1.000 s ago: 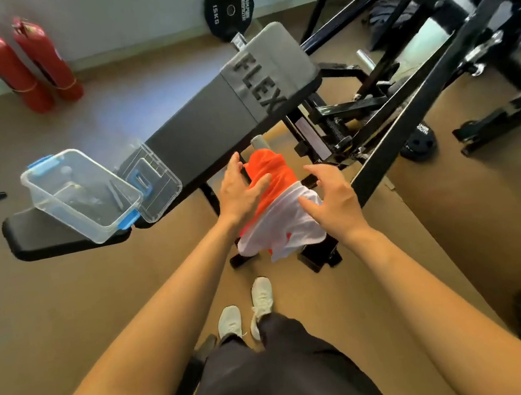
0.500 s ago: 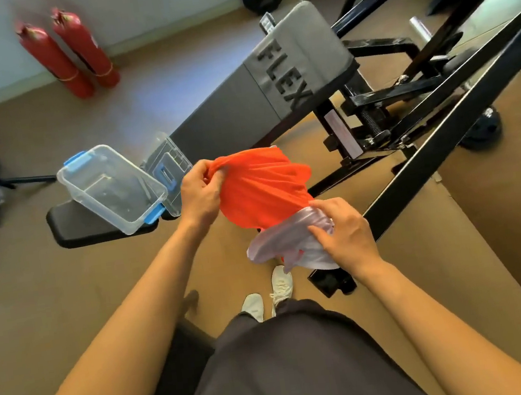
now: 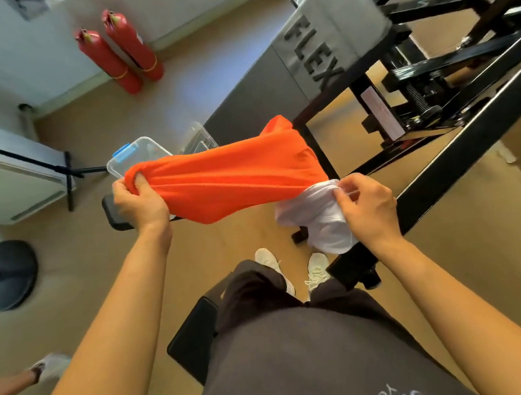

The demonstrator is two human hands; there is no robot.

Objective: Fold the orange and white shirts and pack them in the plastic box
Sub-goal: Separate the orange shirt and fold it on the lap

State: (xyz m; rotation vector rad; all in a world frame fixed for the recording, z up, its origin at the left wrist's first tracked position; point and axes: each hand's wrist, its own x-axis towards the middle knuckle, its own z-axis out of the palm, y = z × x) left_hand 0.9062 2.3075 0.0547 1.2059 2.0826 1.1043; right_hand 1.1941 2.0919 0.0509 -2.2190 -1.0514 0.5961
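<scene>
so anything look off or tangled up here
Yes: the orange shirt and white shirt are bunched together in mid-air between the left hand and right hand, neither folded.

A gym: padded "FLEX" bench (image 3: 326,29), black steel machine frames (image 3: 465,150).

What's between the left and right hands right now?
Head view: the orange shirt stretches from the left hand to the right hand, which also pinches the white shirt.
</scene>
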